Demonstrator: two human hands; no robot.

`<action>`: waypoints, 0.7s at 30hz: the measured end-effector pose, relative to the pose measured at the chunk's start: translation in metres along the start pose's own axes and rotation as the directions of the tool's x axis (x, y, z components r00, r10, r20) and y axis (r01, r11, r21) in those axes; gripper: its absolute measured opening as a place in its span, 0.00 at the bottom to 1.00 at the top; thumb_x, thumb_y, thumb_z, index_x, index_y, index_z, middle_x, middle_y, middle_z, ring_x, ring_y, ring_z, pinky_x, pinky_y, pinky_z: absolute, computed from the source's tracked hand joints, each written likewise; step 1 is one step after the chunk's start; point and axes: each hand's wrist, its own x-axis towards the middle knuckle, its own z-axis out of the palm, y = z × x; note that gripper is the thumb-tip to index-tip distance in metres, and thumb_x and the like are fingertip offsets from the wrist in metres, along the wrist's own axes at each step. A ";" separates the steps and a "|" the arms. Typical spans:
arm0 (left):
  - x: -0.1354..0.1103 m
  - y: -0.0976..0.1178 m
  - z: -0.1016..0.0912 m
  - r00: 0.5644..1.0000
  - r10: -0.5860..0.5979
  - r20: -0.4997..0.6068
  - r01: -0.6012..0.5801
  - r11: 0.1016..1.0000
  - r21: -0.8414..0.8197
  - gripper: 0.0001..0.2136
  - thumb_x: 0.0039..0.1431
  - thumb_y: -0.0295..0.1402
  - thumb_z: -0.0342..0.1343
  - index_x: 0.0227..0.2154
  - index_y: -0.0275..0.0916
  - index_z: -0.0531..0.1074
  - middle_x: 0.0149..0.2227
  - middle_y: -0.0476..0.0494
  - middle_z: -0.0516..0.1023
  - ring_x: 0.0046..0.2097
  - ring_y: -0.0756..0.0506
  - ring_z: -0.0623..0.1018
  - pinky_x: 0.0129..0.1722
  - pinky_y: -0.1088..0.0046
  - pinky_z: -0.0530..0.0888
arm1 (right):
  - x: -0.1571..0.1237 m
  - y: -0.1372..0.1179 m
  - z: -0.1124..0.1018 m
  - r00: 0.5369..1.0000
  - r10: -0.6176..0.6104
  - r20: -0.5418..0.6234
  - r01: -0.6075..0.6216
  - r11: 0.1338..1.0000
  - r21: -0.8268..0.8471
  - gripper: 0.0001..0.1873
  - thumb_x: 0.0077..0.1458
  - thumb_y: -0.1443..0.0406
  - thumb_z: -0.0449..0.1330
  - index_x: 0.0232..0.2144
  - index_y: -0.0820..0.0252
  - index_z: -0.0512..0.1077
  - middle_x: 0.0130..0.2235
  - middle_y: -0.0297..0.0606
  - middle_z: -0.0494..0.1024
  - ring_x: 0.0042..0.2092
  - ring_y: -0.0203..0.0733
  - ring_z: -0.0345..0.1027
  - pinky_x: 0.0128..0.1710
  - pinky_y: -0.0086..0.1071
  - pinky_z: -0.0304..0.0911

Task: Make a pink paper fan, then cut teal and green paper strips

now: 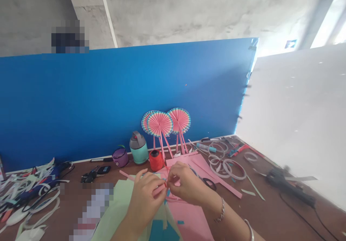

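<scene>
Narrow pink paper strip (159, 189), long axis slanting from lower left to upper right, held over the middle of the table (251, 215). Fingers of left hand (146, 197) and right hand (186, 183) closed on it, pinching, just above pink paper sheet (189, 215) and pale green paper sheet (113, 212). Beyond, upright paper fans (167, 122) and red thread spool (156, 160) before blue partition (108, 104); white wall (297, 118) at right, concrete ceiling (189, 10) overhead.

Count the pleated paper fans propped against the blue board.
3: the right fan, the middle fan, and the left fan, partly behind it, all before the blue board. Another could be hidden behind them.
</scene>
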 end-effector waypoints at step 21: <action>0.001 -0.032 0.002 0.985 -0.138 -0.107 0.155 0.974 0.165 0.06 0.51 0.29 0.53 0.25 0.43 0.74 0.27 0.50 0.78 0.33 0.45 0.74 0.42 0.62 0.63 | 0.009 0.058 -0.067 0.811 0.393 -0.433 -0.510 0.838 -0.193 0.16 0.50 0.60 0.52 0.17 0.62 0.69 0.22 0.39 0.71 0.28 0.41 0.63 0.29 0.30 0.53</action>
